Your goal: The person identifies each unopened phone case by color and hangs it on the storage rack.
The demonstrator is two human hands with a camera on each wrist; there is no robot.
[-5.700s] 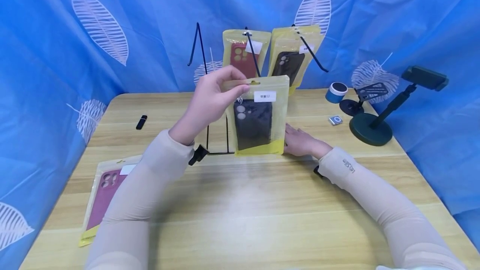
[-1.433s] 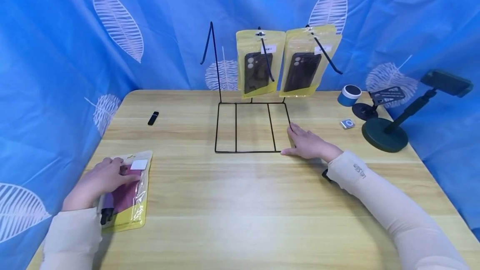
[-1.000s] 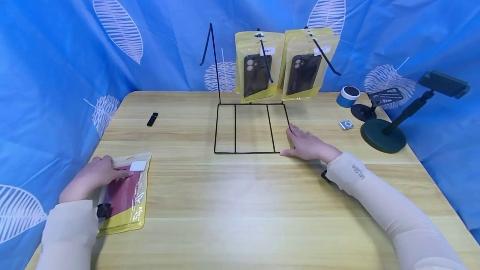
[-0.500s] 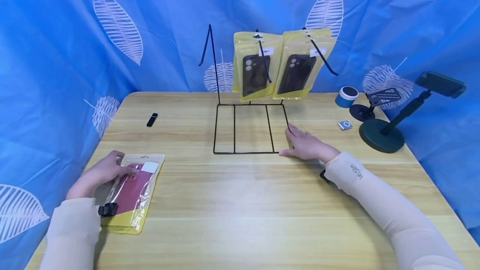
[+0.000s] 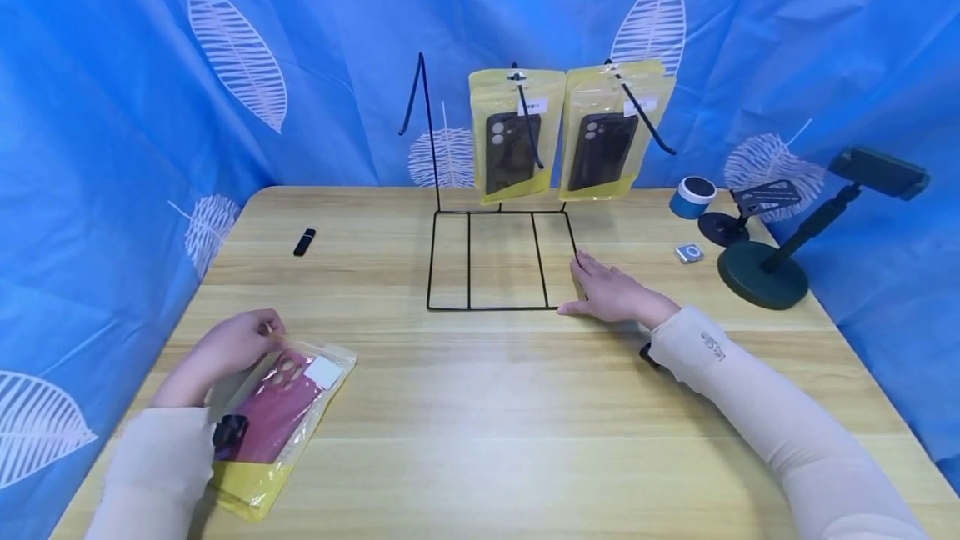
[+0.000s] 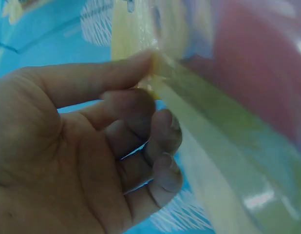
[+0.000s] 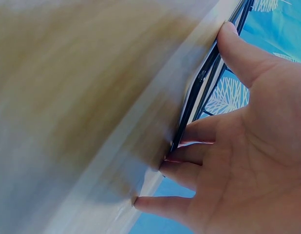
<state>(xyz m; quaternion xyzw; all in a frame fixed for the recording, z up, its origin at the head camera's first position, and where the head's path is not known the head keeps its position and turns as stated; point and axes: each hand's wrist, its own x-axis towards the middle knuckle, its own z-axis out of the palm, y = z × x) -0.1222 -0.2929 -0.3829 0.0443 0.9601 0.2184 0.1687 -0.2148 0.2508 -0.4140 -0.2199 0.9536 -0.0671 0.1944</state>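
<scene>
At the table's left, my left hand (image 5: 238, 347) pinches the top edge of a yellow-edged zip bag (image 5: 258, 482) between thumb and finger. Inside the clear front is a dark pink phone case (image 5: 277, 407) with round camera holes; a white label (image 5: 323, 372) sits near the top. The bag's top appears raised and the bag slanted. My right hand (image 5: 611, 290) rests at the near right corner of a black wire display rack (image 5: 487, 307), fingers extended. In the right wrist view its thumb (image 7: 231, 36) touches the wire.
Bags with black phone cases hang on the rack's middle hook (image 5: 531, 127) and right hook (image 5: 645, 119); the left hook (image 5: 411, 98) is bare. At right stand a green phone stand (image 5: 765, 273), a smaller black stand (image 5: 723, 227), a blue round speaker-like object (image 5: 692, 198) and a small silver device (image 5: 688, 252). A black stick (image 5: 304, 242) lies left.
The black-case bag once in my left hand now hangs on the middle hook. My left hand has moved to the pink-case bag, gripped its top and shifted it rightward. My right hand stays put.
</scene>
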